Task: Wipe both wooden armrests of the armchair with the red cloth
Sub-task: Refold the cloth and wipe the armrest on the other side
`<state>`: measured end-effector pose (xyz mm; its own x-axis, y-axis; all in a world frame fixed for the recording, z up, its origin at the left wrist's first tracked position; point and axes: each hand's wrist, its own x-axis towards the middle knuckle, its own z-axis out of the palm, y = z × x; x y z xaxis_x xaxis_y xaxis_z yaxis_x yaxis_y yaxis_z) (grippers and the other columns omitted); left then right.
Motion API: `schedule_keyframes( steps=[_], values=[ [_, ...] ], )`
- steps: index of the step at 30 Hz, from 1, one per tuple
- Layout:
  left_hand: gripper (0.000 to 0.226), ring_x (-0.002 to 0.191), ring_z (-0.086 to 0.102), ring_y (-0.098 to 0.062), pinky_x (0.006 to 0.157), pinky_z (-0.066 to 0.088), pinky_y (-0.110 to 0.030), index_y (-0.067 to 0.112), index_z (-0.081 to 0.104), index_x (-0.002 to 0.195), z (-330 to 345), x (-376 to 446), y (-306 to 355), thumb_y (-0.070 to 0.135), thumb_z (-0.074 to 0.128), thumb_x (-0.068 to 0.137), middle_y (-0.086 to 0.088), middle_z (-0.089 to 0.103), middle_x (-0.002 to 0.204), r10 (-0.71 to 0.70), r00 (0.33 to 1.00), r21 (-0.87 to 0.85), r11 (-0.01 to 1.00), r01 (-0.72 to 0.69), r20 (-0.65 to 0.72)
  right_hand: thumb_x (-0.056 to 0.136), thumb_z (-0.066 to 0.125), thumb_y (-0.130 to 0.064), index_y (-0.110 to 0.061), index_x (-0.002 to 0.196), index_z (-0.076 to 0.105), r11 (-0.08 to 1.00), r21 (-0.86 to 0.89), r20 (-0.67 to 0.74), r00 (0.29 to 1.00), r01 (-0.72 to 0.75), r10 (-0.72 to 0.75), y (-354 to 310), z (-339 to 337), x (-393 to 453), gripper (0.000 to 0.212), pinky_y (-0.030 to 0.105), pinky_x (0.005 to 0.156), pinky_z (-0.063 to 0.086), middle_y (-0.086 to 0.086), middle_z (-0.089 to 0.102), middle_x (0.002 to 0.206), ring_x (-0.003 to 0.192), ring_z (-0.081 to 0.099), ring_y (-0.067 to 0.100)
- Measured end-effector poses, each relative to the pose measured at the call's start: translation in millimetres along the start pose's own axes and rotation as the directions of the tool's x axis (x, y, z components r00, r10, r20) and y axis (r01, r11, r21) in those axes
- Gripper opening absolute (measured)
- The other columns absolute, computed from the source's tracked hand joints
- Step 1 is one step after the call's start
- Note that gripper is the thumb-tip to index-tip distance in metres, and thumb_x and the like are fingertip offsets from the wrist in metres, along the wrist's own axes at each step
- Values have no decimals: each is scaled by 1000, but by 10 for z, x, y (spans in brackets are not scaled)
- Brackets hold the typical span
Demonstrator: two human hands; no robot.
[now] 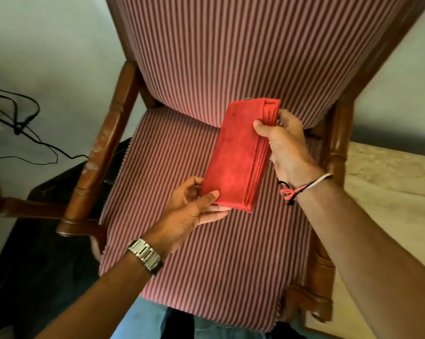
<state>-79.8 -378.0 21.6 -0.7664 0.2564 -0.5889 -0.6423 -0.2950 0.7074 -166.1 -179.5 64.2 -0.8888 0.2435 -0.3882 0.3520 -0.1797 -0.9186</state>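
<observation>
A red cloth, folded into a thick long rectangle, hangs above the striped seat of the armchair. My left hand pinches its near lower corner, thumb on top. My right hand grips its far right edge. The left wooden armrest runs along the left of the seat, its varnish scuffed. The right wooden armrest shows behind my right wrist, partly hidden by it. Neither hand touches an armrest.
The striped backrest rises behind the cloth. A dark box or case sits left of the chair, with black cables on the floor beyond it. A pale patterned surface lies to the right.
</observation>
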Motion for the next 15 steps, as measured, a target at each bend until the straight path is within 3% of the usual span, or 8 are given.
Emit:
schedule_keyframes(
  steps=[5, 9, 15],
  values=[
    [18, 101, 76, -40, 79, 64, -41, 26, 72, 90, -957, -237, 466, 14, 77, 79, -5, 77, 114, 44, 999, 34, 998, -44, -2, 93, 63, 1, -16, 91, 63, 998, 50, 30, 999, -26, 24, 135, 1067, -68, 17, 54, 99, 56, 4, 69, 94, 97, 69, 24],
    [25, 99, 77, -39, 76, 65, -41, 19, 66, 98, -1775, -383, 873, 13, 77, 77, -8, 75, 118, 34, 996, 99, 995, -26, -87, 94, 61, 4, -8, 111, 61, 995, 86, 62, 997, -42, 37, 354, 1957, -117, 21, 56, 101, 54, 6, 70, 98, 107, 70, 30],
    [28, 94, 79, -32, 71, 66, -39, 13, 64, 94, -2491, -419, 1188, 14, 77, 70, -4, 76, 107, 62, 974, 197, 980, -19, -217, 87, 70, 6, -6, 105, 68, 1000, 4, 131, 991, -16, 15, 485, 2754, -55, 22, 55, 98, 56, 18, 73, 109, 110, 70, 34]
  ],
)
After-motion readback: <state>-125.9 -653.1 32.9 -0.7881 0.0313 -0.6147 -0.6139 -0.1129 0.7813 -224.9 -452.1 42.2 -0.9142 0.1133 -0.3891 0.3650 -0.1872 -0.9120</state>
